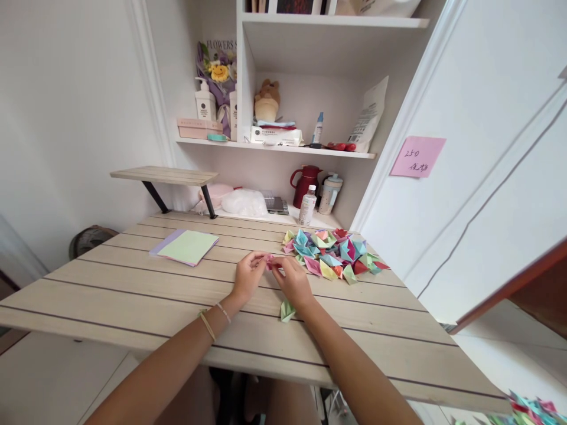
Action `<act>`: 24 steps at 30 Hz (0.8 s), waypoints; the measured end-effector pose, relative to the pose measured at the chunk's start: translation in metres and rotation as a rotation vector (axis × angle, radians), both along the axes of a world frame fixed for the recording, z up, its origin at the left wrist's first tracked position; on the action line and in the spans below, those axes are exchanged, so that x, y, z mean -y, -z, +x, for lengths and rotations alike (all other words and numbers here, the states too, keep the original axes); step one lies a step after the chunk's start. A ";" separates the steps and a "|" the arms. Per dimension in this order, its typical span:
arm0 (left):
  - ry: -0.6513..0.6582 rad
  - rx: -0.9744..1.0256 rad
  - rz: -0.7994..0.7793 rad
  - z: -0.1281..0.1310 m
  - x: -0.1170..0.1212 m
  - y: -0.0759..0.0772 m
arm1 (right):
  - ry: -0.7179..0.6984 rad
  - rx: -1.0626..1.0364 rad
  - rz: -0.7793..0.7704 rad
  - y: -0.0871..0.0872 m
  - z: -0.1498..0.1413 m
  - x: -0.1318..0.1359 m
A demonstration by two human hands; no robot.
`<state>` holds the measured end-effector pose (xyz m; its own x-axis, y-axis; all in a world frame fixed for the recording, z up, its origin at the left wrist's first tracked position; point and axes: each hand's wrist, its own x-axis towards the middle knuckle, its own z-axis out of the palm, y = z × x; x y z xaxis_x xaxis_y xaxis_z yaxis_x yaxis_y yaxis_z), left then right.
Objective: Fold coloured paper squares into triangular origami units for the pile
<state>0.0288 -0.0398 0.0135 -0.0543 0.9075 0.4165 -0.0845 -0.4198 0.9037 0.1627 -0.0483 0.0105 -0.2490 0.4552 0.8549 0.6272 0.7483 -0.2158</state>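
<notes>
Between my two hands, over the middle of the table, is a small piece of folded pink paper [268,262]. My left hand [248,275] pinches it from the left, and my right hand [292,280] grips it from the right. Fingers cover much of the paper, so its exact shape is hidden. A light green folded paper boat [287,311] lies on the table beside my right wrist. Beyond my right hand sits a pile of folded paper boats [330,258] in several colours. To the left lies a stack of square paper [188,246], light green on top.
The slatted wooden table [133,295] meets a white shelf unit [310,149] at the back. A small raised stand [163,175] is at the back left. A plastic bottle [307,206] stands behind the pile, near a red jug [305,184]. More folded paper [531,408] shows at the lower right.
</notes>
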 end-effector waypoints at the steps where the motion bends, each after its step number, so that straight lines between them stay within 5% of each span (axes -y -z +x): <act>1: -0.001 -0.011 -0.003 0.000 0.001 0.000 | -0.001 0.003 -0.015 0.000 0.000 0.000; 11: 0.227 0.007 -0.025 -0.002 0.007 -0.008 | 0.046 -0.076 -0.127 -0.001 0.004 -0.003; 24: 0.238 0.002 -0.122 -0.002 0.000 -0.004 | -0.038 -0.147 -0.210 -0.002 0.007 -0.004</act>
